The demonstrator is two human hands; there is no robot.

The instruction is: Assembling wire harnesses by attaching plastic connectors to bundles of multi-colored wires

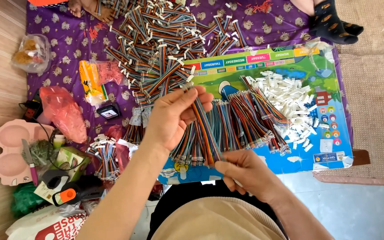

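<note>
Head view: both hands, left [174, 116] and right [241, 171], stretch a rainbow ribbon cable [204, 126].

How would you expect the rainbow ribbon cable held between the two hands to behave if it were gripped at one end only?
The ribbon cable, stretched between left hand and right hand, looks thin and flat, so it would probably flop. It seems light. The loose cables lie flat, so rolling seems unlikely.

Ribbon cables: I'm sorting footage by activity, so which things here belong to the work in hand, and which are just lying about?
In use:
- left hand and right hand, each with a grip on one ribbon cable
- cable bundles
- white connectors
- finished cable pile
- picture board

Lying about:
- pink tray
- red bag
- knife
</note>
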